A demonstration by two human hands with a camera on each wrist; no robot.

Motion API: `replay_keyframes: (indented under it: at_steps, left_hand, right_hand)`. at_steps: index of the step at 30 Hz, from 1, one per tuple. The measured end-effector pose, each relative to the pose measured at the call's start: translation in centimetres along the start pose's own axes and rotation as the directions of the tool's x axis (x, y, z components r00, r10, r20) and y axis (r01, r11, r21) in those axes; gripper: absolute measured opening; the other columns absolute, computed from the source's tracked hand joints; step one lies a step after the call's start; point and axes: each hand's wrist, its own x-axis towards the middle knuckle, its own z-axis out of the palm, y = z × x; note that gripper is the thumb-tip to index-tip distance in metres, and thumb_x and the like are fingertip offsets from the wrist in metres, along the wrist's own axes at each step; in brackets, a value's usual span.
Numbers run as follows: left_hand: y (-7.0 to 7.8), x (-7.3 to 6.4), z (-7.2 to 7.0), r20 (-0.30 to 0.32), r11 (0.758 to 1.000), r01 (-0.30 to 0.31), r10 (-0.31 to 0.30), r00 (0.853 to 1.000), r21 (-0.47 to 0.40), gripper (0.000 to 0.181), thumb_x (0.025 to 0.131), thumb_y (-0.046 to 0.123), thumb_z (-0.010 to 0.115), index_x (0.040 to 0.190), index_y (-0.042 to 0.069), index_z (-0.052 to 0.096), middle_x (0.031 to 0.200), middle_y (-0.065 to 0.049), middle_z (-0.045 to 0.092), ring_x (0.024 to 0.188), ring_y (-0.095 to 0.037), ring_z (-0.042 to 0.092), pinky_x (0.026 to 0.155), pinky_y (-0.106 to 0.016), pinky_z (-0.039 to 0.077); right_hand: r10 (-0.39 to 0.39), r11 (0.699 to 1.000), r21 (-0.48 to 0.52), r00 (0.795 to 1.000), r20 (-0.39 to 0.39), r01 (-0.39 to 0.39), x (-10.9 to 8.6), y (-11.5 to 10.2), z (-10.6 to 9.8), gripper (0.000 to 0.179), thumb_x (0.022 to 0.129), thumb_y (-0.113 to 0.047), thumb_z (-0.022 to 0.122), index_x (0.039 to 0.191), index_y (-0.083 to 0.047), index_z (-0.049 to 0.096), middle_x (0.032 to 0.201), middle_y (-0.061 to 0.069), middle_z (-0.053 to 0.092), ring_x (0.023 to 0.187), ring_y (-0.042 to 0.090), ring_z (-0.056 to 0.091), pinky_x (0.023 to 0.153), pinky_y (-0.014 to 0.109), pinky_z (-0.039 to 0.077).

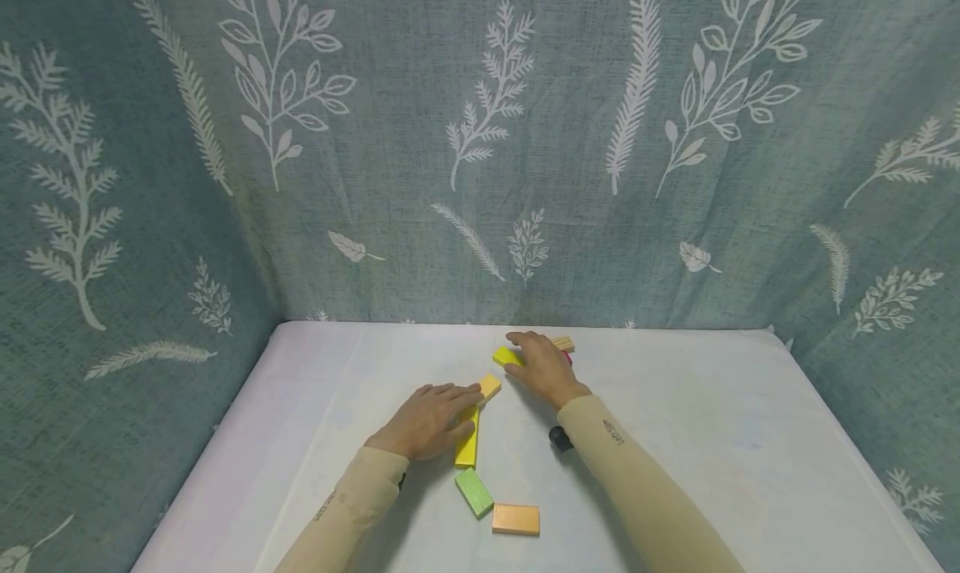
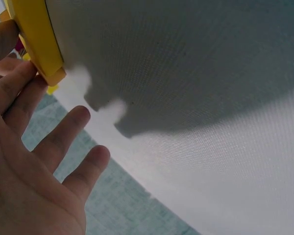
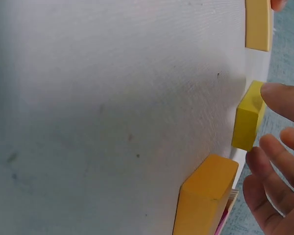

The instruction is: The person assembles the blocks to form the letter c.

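My left hand [image 1: 427,423] lies over a long yellow block [image 1: 467,448] and a pale orange block [image 1: 490,387] beyond its far end. Its fingers are extended, with fingertips at the orange block and the thumb over the yellow one. Seen from the left wrist, the yellow block [image 2: 36,36] has fingertips right at its end. Farther back, my right hand [image 1: 543,369] pinches a short yellow block [image 3: 247,120], thumb at one end and fingertips at the other. An orange block [image 3: 203,196] stands close to these fingers in the right wrist view; the hand hides it from the head camera.
A green block [image 1: 474,493] and another orange block [image 1: 516,520] lie nearer on the white table [image 1: 712,473]. Behind the right hand, a striped wooden piece [image 1: 562,343] and a magenta thing [image 1: 568,359] show partly. Patterned curtain [image 1: 405,139] surrounds the table's back and sides.
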Motion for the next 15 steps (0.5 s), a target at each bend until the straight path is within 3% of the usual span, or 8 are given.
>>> replay_keyframes:
  at_steps: [8, 15]
  left_hand:
    - [-0.08, -0.03, 0.04, -0.01, 1.0, -0.004, 0.004, 1.0, 0.005, 0.043, 0.104, 0.032, 0.059, 0.144, 0.018, 0.057, 0.151, -0.001, 0.052, 0.136, -0.028, 0.051, 0.11, -0.056, 0.041]
    - [-0.12, -0.05, -0.03, -0.024, 1.0, -0.022, 0.022, 0.999, -0.001, 0.044, 0.103, 0.032, 0.06, 0.144, 0.016, 0.058, 0.15, -0.002, 0.053, 0.135, -0.028, 0.052, 0.109, -0.054, 0.042]
  right_hand:
    - [-0.019, 1.0, 0.001, 1.0, 0.012, 0.019, 0.06, -0.02, 0.35, 0.05, 0.091, -0.017, 0.078, 0.137, -0.007, 0.062, 0.128, 0.01, 0.067, 0.12, 0.028, 0.061, 0.107, 0.041, 0.048]
    - [-0.008, 0.998, -0.056, 1.0, 0.018, 0.009, 0.01, -0.16, 0.23, 0.044, 0.091, -0.018, 0.078, 0.132, -0.006, 0.066, 0.121, 0.012, 0.068, 0.112, 0.028, 0.064, 0.101, 0.041, 0.052]
